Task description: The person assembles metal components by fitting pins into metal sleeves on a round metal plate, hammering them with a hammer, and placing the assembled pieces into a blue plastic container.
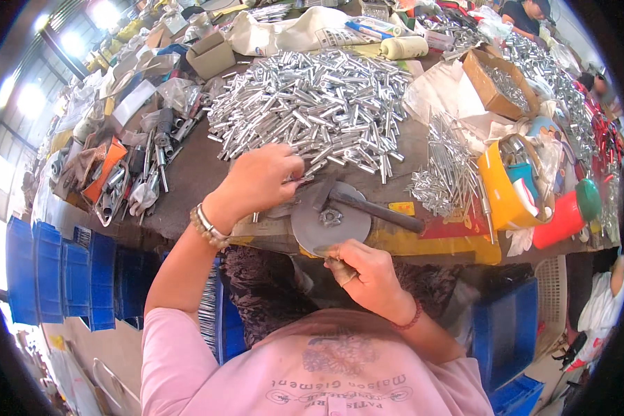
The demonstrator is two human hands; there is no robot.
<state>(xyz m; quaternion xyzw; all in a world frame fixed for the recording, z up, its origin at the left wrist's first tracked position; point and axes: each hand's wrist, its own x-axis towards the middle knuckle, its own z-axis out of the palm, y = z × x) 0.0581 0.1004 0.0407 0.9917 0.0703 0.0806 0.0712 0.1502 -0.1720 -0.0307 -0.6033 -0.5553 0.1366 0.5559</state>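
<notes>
A large heap of short silver metal tubes (319, 104) lies on the bench in front of me. My left hand (260, 179) is at the heap's near edge, its fingers closed on a small metal tube (299, 180). Just to its right, a hammer (374, 208) with a dark handle lies across a round grey metal disc (308, 232). My right hand (367, 274) is at the disc's near edge. Its thumb and fingers are pinched together, with wrapping visible on a digit; what they hold, if anything, is unclear.
Thin metal rods (444, 166) are piled at right, near a yellow container (506, 187) and a red cylinder with a green end (565, 218). A cardboard box (499, 83) holds small metal parts. Blue bins (90, 277) stand below left. Another person (527, 17) is at far right.
</notes>
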